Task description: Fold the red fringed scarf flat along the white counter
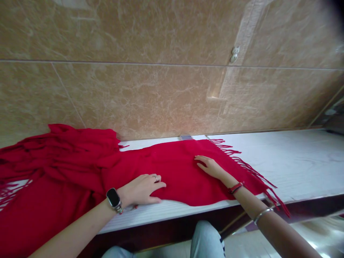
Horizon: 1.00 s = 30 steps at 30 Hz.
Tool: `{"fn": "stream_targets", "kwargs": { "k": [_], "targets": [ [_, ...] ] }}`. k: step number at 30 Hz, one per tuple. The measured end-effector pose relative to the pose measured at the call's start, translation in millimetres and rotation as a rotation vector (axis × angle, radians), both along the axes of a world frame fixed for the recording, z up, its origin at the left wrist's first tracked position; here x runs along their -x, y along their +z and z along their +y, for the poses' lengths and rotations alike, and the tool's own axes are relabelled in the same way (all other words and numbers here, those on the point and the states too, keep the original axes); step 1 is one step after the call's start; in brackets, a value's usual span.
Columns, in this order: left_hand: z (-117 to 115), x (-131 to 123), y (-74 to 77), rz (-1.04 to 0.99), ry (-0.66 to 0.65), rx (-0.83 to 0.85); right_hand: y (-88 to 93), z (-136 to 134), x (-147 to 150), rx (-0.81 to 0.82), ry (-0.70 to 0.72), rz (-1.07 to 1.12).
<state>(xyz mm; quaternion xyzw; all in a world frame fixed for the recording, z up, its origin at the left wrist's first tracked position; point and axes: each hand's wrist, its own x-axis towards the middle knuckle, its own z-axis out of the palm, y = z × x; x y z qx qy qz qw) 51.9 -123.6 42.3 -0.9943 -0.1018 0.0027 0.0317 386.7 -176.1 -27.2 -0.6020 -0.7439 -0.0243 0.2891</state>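
Observation:
A red fringed scarf [172, 168] lies along the white counter, spread flat at its right end and heaped in folds on the left. Its tassels hang over the counter's front edge at the right. My left hand [143, 188], with a ring and a watch at the wrist, rests on the scarf near its front edge, fingers apart. Farther right, my right hand [209, 166] lies on the flat part with its fingers stretched out. Neither hand shows a grip on the cloth.
The white counter [295, 161] runs on to the right beyond the fringe. Behind it stands a tan tiled wall [161, 96] with a small white cat-shaped figure [234, 53]. A small greyish item [186, 137] lies at the wall's foot. My knees are below the front edge.

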Motion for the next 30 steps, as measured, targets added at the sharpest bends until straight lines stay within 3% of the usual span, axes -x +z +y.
{"fn": "stream_targets", "kwargs": {
  "k": [5, 12, 14, 17, 22, 26, 30],
  "targets": [
    [16.6, 1.7, -1.9, 0.024, 0.088, 0.078, 0.5, -0.7, 0.7, 0.001, -0.011, 0.008],
    [17.0, -11.3, 20.2, -0.095, 0.253, 0.455, 1.1, -0.7, 1.1, 0.0, 0.004, 0.009],
    [12.6, -12.5, 20.9, -0.067, 0.209, 0.382, 1.4, -0.6, 1.4, 0.001, 0.005, 0.009],
    [7.9, -10.8, 16.4, 0.049, 0.147, 0.098, 2.3, -0.9, 2.0, -0.004, 0.011, 0.015],
    [7.4, 14.3, 10.8, 0.027, 0.17, -0.162, 1.4, -0.6, 0.7, -0.001, 0.02, 0.025],
    [9.1, 54.2, 22.5, -0.026, 0.344, -0.25, -3.6, 0.8, -2.3, -0.011, 0.024, 0.022],
    [21.8, 100.3, 52.7, -0.051, 0.63, -0.323, -8.4, 1.7, -4.5, -0.006, 0.016, 0.019]
  ]
}}
